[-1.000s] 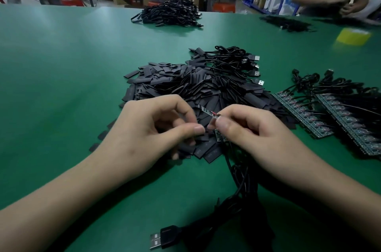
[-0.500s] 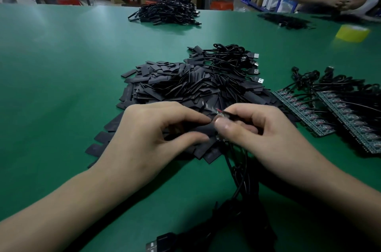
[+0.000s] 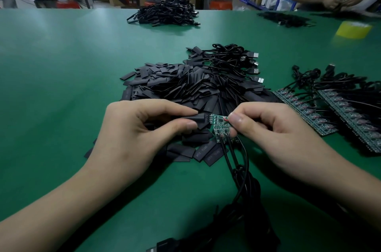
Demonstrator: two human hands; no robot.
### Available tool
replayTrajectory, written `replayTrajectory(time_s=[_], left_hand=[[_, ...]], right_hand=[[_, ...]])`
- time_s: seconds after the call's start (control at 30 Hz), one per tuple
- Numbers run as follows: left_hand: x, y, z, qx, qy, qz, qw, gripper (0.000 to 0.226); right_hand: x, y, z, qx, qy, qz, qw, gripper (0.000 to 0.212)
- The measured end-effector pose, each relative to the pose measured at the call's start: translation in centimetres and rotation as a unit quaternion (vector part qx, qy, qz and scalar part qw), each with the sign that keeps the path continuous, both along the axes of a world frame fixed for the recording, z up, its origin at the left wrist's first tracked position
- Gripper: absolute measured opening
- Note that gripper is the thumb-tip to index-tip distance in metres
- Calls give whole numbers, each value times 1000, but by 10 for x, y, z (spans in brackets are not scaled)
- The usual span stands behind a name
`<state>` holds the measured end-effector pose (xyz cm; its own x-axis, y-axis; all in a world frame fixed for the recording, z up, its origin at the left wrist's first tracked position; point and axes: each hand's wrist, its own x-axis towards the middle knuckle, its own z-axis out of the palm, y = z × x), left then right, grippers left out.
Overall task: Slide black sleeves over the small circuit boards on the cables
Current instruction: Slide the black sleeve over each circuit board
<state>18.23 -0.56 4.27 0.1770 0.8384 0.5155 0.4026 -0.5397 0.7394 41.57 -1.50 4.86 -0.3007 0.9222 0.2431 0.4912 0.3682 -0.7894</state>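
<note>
My left hand [image 3: 142,132] pinches a black sleeve [image 3: 198,119] between thumb and forefinger, its open end pointing right. My right hand [image 3: 268,130] pinches a small green circuit board [image 3: 218,119] by its wired end; the board's free end touches the sleeve's mouth. Other small boards [image 3: 221,133] hang just below in the same hand, and their black cables [image 3: 241,171] run down toward me. Behind both hands lies a big pile of loose black sleeves [image 3: 185,86].
Rows of bare boards with cables [image 3: 338,115] lie at the right. A bundle of USB cables [image 3: 233,59] sits behind the sleeve pile, another cable heap [image 3: 165,13] farther back. Yellow tape roll [image 3: 353,29] at far right. Another person's hands [image 3: 338,2] work across the green table [image 3: 61,86].
My hands have drawn slightly apart and turned, so the board now lies level and in plain sight, lined up with the sleeve's mouth. Earlier the board was tilted and mostly hidden between the fingers.
</note>
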Motion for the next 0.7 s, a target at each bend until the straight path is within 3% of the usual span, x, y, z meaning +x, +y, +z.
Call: replayTrajectory(time_s=[0.47, 0.7], left_hand=[[-1, 1, -4, -48, -10, -41, 998, 21], [0, -1, 1, 58, 120, -10, 991, 23]], right_hand=[[0, -1, 5, -53, -17, 18, 998, 35], [0, -2, 5, -62, -9, 2, 998, 40]])
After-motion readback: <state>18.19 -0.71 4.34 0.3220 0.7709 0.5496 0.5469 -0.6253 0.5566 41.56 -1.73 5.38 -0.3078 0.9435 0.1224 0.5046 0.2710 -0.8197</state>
